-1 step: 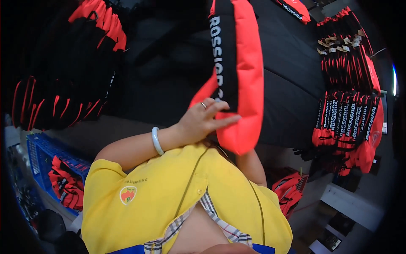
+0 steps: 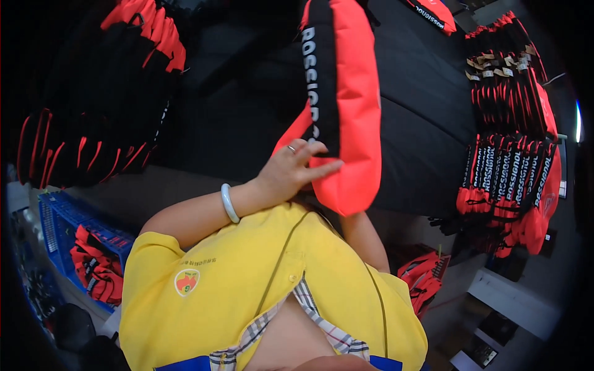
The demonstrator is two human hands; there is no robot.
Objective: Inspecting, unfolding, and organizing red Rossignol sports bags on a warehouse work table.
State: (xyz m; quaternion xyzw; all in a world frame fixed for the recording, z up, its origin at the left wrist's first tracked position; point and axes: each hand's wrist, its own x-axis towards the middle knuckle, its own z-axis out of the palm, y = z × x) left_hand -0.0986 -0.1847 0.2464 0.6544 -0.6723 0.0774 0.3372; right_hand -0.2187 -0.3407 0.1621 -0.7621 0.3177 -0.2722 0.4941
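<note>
A long, padded red-and-black fabric bag [image 2: 359,111] with white lettering stretches away from my chest over the black table. At the near end of the bag, my left hand [image 2: 291,167] pinches its black left side between thumb and fingers. A ring and a pale bangle are on that hand and wrist. Of my right arm only the forearm [image 2: 362,238] shows, reaching up under the bag's rounded near end. The bag covers my right hand, so its fingers are hidden.
Black-and-red bags [image 2: 93,136] are piled at the left of the black table [image 2: 414,130]. More are stacked in bundles [image 2: 507,167] at the right, and one [image 2: 433,13] lies at the far side. Below left stands a blue crate [image 2: 55,229] holding red bags.
The near end of the bag has shifted slightly left and away from my chest. My left hand has moved with it, keeping its grip.
</note>
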